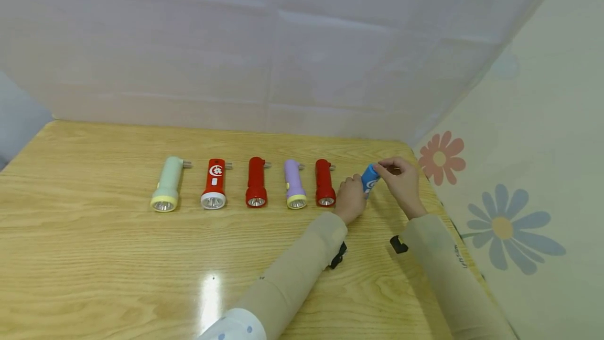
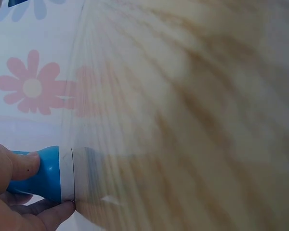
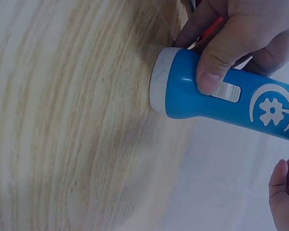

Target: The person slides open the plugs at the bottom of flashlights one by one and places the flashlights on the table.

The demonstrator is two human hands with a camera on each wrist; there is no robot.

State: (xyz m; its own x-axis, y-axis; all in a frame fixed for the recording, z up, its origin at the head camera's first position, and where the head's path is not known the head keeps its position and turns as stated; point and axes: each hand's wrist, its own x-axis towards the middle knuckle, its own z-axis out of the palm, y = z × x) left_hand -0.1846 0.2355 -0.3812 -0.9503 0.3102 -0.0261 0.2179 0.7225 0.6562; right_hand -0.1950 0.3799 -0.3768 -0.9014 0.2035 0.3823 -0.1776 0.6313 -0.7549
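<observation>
Both hands share the grip on the blue torch (image 1: 370, 178); the left hand (image 1: 350, 199) wraps its fingers round the lens end, thumb pressed beside the white switch in the right wrist view, and the right hand (image 1: 402, 180) pinches the tail end between thumb and fingertips; the torch hangs tilted just above the bench (image 1: 94, 256), lens towards the person.

Judging by the row, five torches already lie in line on the bench, all left of the blue torch, lenses facing the person: the red torch (image 1: 324, 190) nearest it, then the lilac torch (image 1: 294, 184), a second red one (image 1: 256, 182), a red one with a white emblem (image 1: 214, 184), and the pale green torch (image 1: 167, 184) farthest off; the blue one seems the last to join, its place just right of the nearest red one not yet filled.

No containers show in any view; nothing is boxed or binned.
</observation>
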